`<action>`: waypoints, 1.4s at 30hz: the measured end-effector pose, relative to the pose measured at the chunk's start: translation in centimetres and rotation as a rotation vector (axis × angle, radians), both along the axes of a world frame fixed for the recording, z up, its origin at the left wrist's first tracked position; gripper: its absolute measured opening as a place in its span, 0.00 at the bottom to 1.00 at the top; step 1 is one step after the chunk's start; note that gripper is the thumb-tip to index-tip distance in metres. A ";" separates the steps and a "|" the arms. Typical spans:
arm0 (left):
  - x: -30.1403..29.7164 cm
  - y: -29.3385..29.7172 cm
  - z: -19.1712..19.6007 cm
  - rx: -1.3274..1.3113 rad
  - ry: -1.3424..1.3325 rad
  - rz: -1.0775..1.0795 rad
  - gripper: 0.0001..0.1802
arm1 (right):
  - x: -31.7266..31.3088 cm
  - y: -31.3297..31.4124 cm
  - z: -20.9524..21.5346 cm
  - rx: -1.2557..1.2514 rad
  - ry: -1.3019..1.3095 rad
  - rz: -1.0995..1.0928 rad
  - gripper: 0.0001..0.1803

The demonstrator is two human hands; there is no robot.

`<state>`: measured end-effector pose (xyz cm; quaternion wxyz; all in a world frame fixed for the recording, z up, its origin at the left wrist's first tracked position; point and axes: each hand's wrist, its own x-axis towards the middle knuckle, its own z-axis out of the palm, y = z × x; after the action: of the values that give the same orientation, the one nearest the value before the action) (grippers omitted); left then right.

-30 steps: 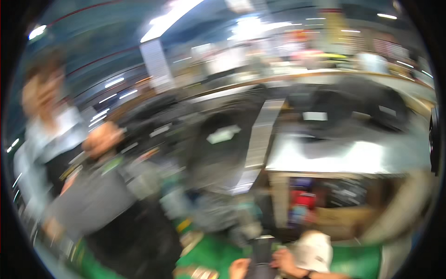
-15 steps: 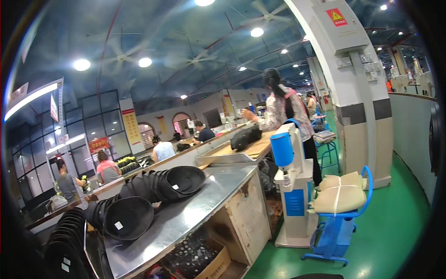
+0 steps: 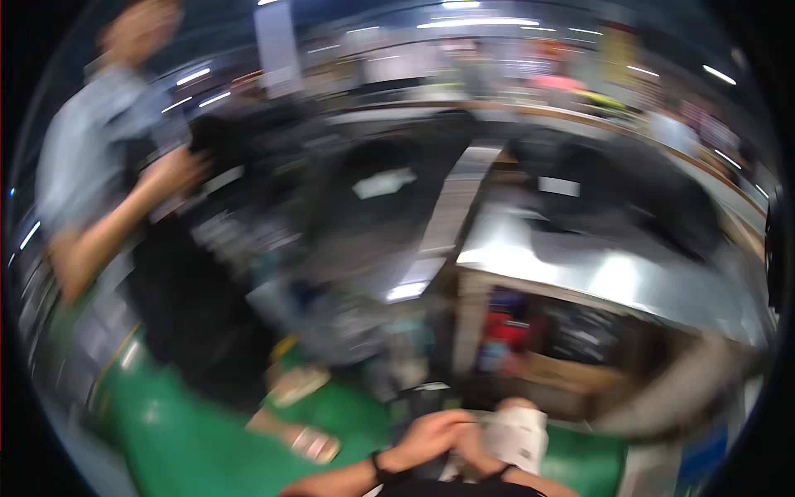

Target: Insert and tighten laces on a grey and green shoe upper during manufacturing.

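My left hand (image 3: 426, 435) and my right hand (image 3: 472, 446) are together low in the picture, close to my body. Dark bands circle both wrists. The left fingers reach across to the right hand and look closed, meeting it at the fingertips. My right fingers also look bent in; whatever lies between the hands, if anything, is hidden and too blurred to name. Right beside my right hand is a whitish thing with dark marks (image 3: 520, 437), its kind unclear.
A co-worker (image 3: 99, 166) stands at the left, one arm bent toward black items. Blurred black bowl-shaped pieces (image 3: 373, 199) with white labels stand ahead, more on the metal table (image 3: 571, 257) at right. Below is a shelf with a cardboard box (image 3: 571, 373). The floor (image 3: 190, 439) is green.
My view has swung left and down, smearing the picture. My hands, unseen before, now show together at the bottom. A co-worker at left has come into view; the blue-and-white machine has left it.
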<state>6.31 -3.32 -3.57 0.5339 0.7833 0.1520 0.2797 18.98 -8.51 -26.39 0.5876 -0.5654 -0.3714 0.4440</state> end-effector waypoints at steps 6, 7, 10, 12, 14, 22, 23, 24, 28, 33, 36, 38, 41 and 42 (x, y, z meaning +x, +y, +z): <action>-6.2 0.3 -12.2 -0.058 0.036 0.622 0.10 | 0.2 -1.2 7.7 -0.183 0.073 0.104 0.07; -7.2 0.1 -14.0 0.026 0.052 0.695 0.10 | 0.3 -1.1 7.5 -0.174 0.070 0.132 0.07; -9.5 -1.4 -16.4 -0.148 0.218 0.734 0.12 | -0.9 -2.0 6.1 -0.128 0.067 0.140 0.05; -9.8 -2.1 -17.5 -0.247 0.286 0.707 0.12 | -1.3 -2.7 6.6 -0.132 0.095 0.127 0.05; -9.5 -1.5 -17.6 -0.171 0.253 0.686 0.11 | -0.9 -2.2 4.2 -0.073 0.082 0.098 0.05; -9.9 1.9 -10.3 -0.413 0.120 0.757 0.05 | -1.3 0.1 9.6 -0.112 0.033 0.062 0.08; -9.3 2.4 -10.4 -0.420 0.154 0.779 0.06 | -1.1 0.2 9.4 -0.116 0.111 0.045 0.06; -8.4 2.6 -10.4 -0.433 0.116 0.756 0.06 | -0.9 0.0 8.7 -0.161 0.128 0.036 0.05; -6.8 2.6 -10.4 -0.356 0.203 0.709 0.08 | 0.0 -0.5 7.8 -0.238 0.168 -0.013 0.05; -8.6 0.0 -13.9 -0.055 0.410 0.643 0.09 | 0.0 -2.1 6.3 -0.271 -0.083 0.117 0.07; -9.3 -1.2 -14.3 -0.272 0.401 0.675 0.08 | -0.2 -3.0 6.2 -0.298 -0.260 0.144 0.07; -9.3 -1.2 -13.9 -0.369 0.354 0.669 0.08 | -0.2 -2.7 7.2 -0.278 -0.283 0.146 0.07; -9.3 -1.0 -12.9 -0.461 0.303 0.653 0.10 | -0.3 -2.5 7.7 -0.267 -0.345 0.155 0.07; -9.3 -1.0 -12.8 -0.484 0.289 0.647 0.10 | -0.3 -2.4 7.8 -0.278 -0.385 0.157 0.07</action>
<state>-2.98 -4.30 -16.39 0.5602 0.5784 0.5245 0.2766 18.71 -10.86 -18.55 0.3863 -0.6844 -0.4547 0.4190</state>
